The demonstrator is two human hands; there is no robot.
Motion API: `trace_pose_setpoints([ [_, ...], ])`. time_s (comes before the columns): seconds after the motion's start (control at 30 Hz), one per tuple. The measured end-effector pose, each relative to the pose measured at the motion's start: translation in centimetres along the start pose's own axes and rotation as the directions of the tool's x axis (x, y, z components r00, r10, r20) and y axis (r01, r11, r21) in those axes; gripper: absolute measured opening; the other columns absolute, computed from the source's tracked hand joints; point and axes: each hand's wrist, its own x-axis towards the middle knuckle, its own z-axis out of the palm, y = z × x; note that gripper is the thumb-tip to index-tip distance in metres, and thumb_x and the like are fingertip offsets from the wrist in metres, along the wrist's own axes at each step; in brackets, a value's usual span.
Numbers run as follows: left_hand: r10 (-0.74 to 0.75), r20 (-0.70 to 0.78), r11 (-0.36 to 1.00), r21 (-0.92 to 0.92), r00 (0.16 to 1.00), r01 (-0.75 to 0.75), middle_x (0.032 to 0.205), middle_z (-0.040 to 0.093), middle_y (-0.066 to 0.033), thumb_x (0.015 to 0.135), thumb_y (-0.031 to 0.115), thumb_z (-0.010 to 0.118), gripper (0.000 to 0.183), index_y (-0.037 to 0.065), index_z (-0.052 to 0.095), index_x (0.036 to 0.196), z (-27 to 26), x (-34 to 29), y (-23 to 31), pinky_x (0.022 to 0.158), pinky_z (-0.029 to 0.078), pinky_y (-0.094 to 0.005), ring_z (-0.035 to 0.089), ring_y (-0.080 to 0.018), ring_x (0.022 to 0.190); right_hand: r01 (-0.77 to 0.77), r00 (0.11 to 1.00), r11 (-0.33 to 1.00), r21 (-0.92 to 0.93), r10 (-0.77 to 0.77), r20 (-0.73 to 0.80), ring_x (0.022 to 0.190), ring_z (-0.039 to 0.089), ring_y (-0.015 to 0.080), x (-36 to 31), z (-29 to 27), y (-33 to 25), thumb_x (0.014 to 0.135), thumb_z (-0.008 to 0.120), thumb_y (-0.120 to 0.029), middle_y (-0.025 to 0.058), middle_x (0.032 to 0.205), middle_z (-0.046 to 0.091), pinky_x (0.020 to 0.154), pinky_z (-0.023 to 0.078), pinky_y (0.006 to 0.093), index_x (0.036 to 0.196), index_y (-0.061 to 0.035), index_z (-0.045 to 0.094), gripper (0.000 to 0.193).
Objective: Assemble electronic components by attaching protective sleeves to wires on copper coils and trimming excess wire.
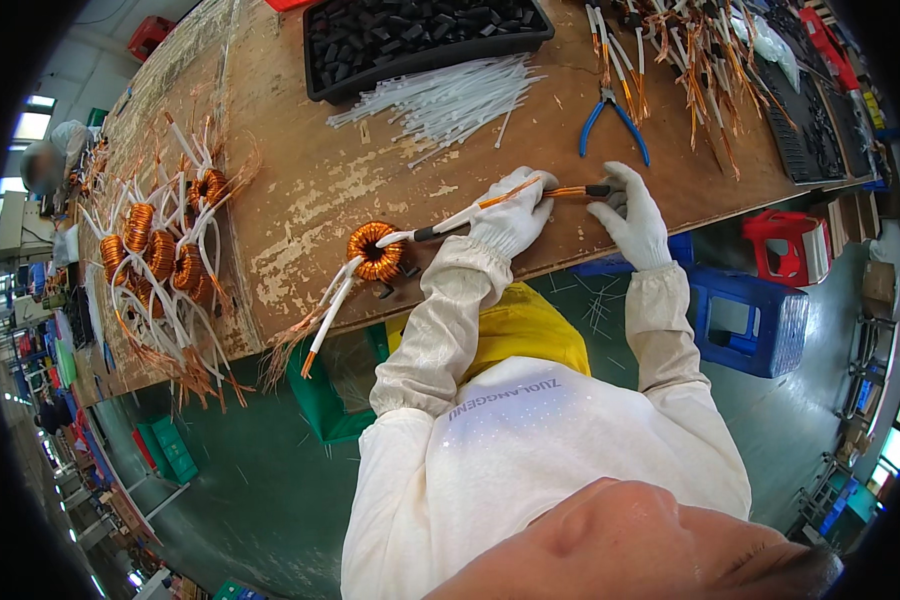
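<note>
A toroidal coil (377,252) wound with copper wire lies near the table's front edge. From it, white-sleeved leads (457,221) with a black sleeve section run right, ending in bare copper strands. My gloved left hand (515,213) is closed around these leads. At their far right end, a short black sleeve (598,190) sits on the copper wire. The fingers of my gloved right hand (634,217) curl around that sleeve's end; the exact contact is partly hidden. Other leads (328,318) from the coil hang over the front edge.
Several finished-looking coils (155,250) with leads are heaped at left. A black tray (430,72) of small black parts and white cable ties (450,98) lie at the back. Blue-handled pliers (613,125) rest near bundled wires (695,50). Blue (745,320) and red (785,245) stools stand right.
</note>
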Motion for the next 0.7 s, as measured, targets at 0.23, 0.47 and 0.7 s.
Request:
trace_pose_setpoints([
  [0.23,-0.011,-0.002,0.999,-0.034,1.0,0.011,0.114,0.067,-0.0094,0.096,0.022,0.065,0.023,0.012,0.069,0.117,-0.2,0.0,-0.2,0.094,0.053,-0.0403,0.067,-0.0314,0.106,0.304,0.952,0.867,-0.395,-0.294,0.087,0.105,0.067,0.0323,1.2,-1.1,0.7,0.085,0.078,-0.012,0.0145,0.121,0.067,0.089,0.054,0.0398,0.116,-0.0102,0.068,0.032],
  [0.47,0.02,0.012,1.0,-0.015,1.0,-0.019,0.113,0.067,-0.0089,0.095,0.023,0.065,0.023,0.013,0.07,0.116,-0.2,0.1,-0.5,0.094,0.052,-0.0403,0.066,-0.0308,0.106,0.415,0.897,0.702,-0.579,-0.421,0.133,0.125,0.056,0.0385,2.0,-2.1,-0.2,0.08,0.082,-0.016,0.0151,0.136,0.061,0.105,0.046,0.0462,0.109,-0.0171,0.073,0.031],
  [0.7,0.021,0.008,0.999,-0.031,1.0,-0.021,0.109,0.068,-0.0079,0.095,0.023,0.066,0.023,0.014,0.07,0.115,0.0,0.3,-0.8,0.092,0.053,-0.0395,0.067,-0.0297,0.104,0.527,0.827,0.626,-0.574,-0.534,0.177,0.13,0.053,0.0354,3.0,-2.4,-1.1,0.071,0.086,-0.018,0.0119,0.138,0.061,0.109,0.042,0.0489,0.1,-0.0173,0.075,0.031],
])
